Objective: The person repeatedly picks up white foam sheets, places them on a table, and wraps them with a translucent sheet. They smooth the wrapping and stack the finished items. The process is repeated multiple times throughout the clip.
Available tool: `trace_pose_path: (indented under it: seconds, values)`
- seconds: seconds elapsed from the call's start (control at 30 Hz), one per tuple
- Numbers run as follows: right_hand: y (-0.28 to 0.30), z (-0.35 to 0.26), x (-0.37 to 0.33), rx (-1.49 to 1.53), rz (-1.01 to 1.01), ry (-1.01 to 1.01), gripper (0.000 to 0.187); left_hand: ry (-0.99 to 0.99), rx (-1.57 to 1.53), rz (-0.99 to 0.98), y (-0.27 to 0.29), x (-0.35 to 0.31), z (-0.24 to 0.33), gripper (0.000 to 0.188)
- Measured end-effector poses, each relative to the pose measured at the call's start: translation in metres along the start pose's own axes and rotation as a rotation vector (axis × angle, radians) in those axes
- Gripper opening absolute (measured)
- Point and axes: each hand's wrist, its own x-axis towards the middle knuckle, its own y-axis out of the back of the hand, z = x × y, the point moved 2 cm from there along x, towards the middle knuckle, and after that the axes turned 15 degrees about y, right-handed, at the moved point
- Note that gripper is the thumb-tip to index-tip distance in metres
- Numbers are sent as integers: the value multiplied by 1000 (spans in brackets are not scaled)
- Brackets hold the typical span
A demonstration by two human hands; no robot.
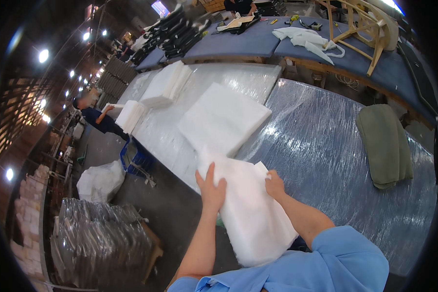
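Note:
A soft white sheet of padding hangs over the near table edge and drapes down against my blue shirt. On its left side lies my left hand, open, with the fingers spread across the padding. My right hand is closed on the padding's right edge, where a corner sticks up; its fingertips are partly hidden. Just beyond my hands, a flat stack of white padding rests on the plastic-wrapped table and touches the far end of the draped sheet.
Folded green cloth lies on the wrapped tabletop at right. More white padding stacks stand farther left, near a person. Plastic-wrapped panels stand at lower left. A wooden chair frame sits on the far blue table.

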Motion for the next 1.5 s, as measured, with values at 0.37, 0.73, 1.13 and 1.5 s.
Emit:
trace_pose_path:
  seconds: [0.37, 0.73, 1.13, 1.5]
  values:
    - [-25, -183, 95, 16, -242, 235, 73, -34, -22, -45, -21, 9, 24, 69]
    - [-64, -107, 62, -180, -252, 252, 53, -34, 131, -22, 0, 58, -14, 60]
    - [-14, -116, 90, 388, 73, 421, 36, -126, 129, -50, -22, 62, 25, 58]
    - [-31, -107, 64, -2, -273, 236, 47, -112, 160, -44, -5, 68, -5, 56]
